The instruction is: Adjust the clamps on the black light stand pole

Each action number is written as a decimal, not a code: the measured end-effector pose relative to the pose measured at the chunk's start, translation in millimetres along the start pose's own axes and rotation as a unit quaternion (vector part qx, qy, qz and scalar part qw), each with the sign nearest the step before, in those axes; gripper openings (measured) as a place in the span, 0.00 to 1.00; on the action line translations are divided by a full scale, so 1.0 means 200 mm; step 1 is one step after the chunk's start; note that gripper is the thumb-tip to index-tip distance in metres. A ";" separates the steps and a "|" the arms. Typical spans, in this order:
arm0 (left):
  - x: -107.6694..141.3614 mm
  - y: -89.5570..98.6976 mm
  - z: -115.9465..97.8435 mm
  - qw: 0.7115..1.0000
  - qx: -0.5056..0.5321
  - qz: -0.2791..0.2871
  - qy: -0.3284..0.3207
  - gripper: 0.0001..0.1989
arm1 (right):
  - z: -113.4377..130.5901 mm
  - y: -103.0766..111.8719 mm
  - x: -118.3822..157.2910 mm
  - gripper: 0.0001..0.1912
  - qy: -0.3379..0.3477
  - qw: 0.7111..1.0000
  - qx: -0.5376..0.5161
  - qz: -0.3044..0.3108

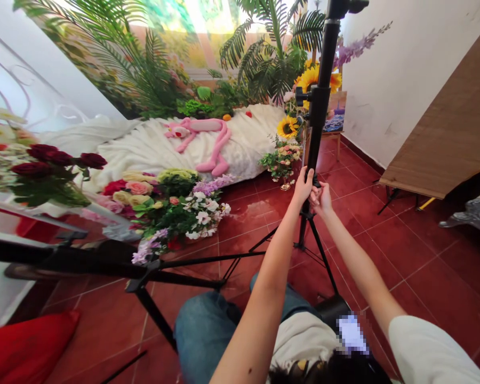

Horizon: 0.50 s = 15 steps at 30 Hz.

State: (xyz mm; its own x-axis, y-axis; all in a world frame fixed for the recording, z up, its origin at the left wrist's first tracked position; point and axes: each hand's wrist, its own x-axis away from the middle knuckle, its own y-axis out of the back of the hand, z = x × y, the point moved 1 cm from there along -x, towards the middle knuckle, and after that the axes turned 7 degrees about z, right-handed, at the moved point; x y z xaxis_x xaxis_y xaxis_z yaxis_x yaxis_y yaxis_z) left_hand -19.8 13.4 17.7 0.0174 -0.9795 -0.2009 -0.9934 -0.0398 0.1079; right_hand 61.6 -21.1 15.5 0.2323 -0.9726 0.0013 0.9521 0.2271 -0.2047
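Observation:
A black light stand [314,128] rises ahead of me, slightly tilted, on spread tripod legs. My left hand [304,185] is wrapped round its lower pole, just above the leg joint. Close beside it on the right, my right hand [323,199] has its fingers curled in against the collar at the same height. Exactly which part those fingers pinch is hidden. Higher on the pole sits a clamp knob [303,97].
A second black stand [104,258] lies across the lower left. Flower bunches [176,202] stand before a white draped cloth [248,154] bearing a pink plush toy [202,133]. A brown board [444,117] leans at right. Red cloth [28,346] lies at lower left.

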 end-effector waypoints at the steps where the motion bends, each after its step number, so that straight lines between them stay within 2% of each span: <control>1: 0.00 0.00 0.00 1.000 0.001 0.000 -0.002 0.20 | -0.01 -0.01 0.00 0.27 0.006 1.000 -0.009 -0.008; 7: 0.01 0.00 -0.01 0.999 0.022 0.025 0.014 0.20 | -0.07 0.02 -0.01 0.26 -0.001 1.000 0.011 -0.027; 10: 0.01 -0.01 -0.01 0.999 0.024 0.020 0.011 0.20 | -0.08 0.08 0.06 0.26 -0.010 0.992 0.104 -0.066; 12: 0.02 -0.01 0.00 0.999 0.022 0.020 0.013 0.20 | -0.04 0.13 0.14 0.26 0.015 0.967 0.231 -0.110; 15: 0.01 -0.01 0.02 1.000 0.021 0.019 0.006 0.20 | 0.06 0.17 0.22 0.24 0.053 0.885 0.443 -0.132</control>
State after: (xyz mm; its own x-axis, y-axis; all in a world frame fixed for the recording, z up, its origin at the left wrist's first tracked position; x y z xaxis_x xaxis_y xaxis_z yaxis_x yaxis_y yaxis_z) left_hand -17.8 11.3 13.7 -0.0185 -0.9823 -0.1864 -0.9972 0.0046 0.0749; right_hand 107.5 -55.9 19.9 0.0039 -0.9860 -0.1669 0.7639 -0.1047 0.6368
